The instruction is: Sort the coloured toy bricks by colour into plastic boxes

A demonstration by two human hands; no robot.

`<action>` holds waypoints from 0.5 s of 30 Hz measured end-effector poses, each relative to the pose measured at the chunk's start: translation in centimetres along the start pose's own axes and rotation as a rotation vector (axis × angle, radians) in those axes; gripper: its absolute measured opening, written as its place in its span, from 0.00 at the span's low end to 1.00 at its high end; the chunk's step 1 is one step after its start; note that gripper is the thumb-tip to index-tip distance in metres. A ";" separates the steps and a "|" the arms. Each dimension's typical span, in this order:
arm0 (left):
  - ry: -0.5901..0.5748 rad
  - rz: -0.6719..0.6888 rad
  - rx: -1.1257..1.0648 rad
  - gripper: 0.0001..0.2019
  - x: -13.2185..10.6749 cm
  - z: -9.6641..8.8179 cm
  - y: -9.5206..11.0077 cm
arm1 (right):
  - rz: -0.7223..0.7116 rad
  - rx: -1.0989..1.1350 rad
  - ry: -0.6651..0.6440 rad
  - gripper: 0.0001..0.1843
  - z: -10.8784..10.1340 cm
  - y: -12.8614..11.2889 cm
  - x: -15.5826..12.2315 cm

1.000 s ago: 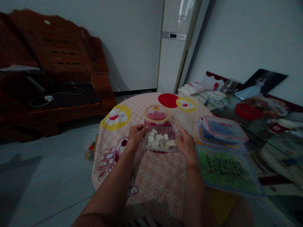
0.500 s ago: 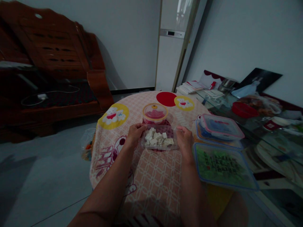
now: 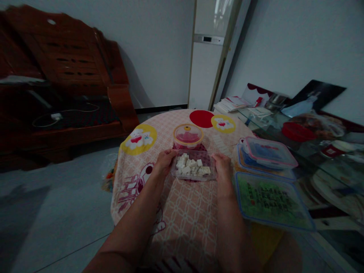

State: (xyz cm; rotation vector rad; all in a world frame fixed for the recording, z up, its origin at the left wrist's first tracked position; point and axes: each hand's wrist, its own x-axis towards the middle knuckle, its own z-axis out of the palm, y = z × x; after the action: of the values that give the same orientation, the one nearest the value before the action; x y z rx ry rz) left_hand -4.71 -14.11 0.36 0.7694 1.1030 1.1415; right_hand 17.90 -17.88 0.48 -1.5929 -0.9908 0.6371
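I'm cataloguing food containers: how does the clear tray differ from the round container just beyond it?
The clear tray is rectangular; the round container is circular. The clear tray shows white cubes and no lid; the round container wears a yellow-rimmed lid. The left hand and right hand hold the clear tray; the round container is in neither. Both are partly see-through.

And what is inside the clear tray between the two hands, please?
White cubes lie in a loose heap inside the clear tray. The heap covers part of its bottom, so anything beneath cannot be seen.
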 end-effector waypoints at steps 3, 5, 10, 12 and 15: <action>-0.039 -0.039 -0.038 0.12 -0.1 0.1 0.2 | 0.052 0.069 0.016 0.15 0.3 -0.1 0.2; -0.055 -0.061 -0.059 0.12 -0.3 0.1 0.3 | 0.050 0.028 0.019 0.15 0.3 -0.1 0.2; -0.017 -0.016 -0.061 0.10 -0.6 0.4 0.2 | 0.010 -0.107 0.019 0.17 -0.6 -0.9 -0.9; 0.012 0.018 -0.041 0.10 -0.6 0.5 0.0 | -0.023 -0.184 0.027 0.17 -1.2 -1.6 -1.7; 0.051 0.110 0.065 0.11 -0.4 0.6 -0.3 | -0.111 -0.473 0.024 0.15 -1.8 -2.6 -2.7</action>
State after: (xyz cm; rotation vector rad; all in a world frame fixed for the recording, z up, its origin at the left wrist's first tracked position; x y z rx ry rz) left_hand -4.08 -14.52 0.40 0.8650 1.1567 1.2283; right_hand 17.24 -21.00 3.21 -1.9307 -1.2665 0.3179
